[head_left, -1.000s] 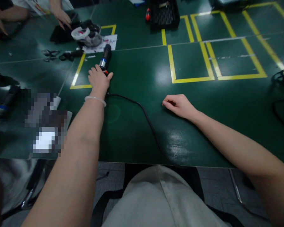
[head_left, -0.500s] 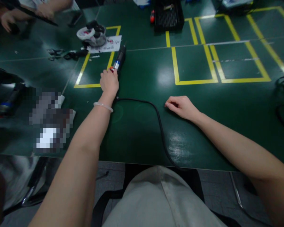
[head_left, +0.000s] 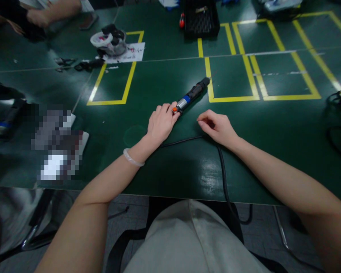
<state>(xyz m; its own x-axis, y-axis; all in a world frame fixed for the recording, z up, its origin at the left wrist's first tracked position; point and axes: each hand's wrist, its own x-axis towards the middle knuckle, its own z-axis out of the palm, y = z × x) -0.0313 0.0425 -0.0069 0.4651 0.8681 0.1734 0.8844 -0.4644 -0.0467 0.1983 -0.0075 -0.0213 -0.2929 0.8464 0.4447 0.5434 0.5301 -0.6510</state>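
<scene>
Screwdriver (head_left: 193, 92) ahead of left hand (head_left: 161, 122), rear in its grip (right hand (head_left: 220, 127) half-curled).

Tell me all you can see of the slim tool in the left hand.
The slim tool is roughly cylindrical: dark front body, blue band, silvery metal-looking section, orange piece at the left hand, which grips and hides its rear. It slants, its narrow tip pointing away and to the right, by the yellow tape. Whether it touches the green table, I can't tell. A black cord shows below the hand; any join is hidden.
</scene>
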